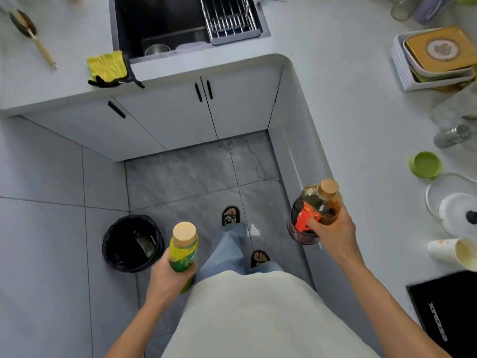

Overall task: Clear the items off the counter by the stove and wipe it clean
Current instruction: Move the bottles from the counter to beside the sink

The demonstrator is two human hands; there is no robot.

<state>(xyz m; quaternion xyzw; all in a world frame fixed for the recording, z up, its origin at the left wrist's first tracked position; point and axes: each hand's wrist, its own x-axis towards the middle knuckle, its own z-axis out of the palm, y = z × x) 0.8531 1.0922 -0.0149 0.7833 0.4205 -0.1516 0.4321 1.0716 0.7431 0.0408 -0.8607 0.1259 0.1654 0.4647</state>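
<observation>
Left hand (169, 270) gripping yellow-green bottle (183, 250), label unreadable, right hand (333, 229) gripping red-labelled dark bottle (313, 211), black stove (444, 311) on right worktop (348, 104), lettering blurred

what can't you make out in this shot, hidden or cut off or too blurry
Head view only:
- Stove: cut off by the right and bottom edges; only a black corner shows.
- Yellow-green bottle: lower part hidden by the left hand; label too blurred to read.
- Dark bottle: label partly covered by the right hand.
- Glass jars at the right edge: blurred, contents unclear.
- Bin: contents too dark.
</observation>
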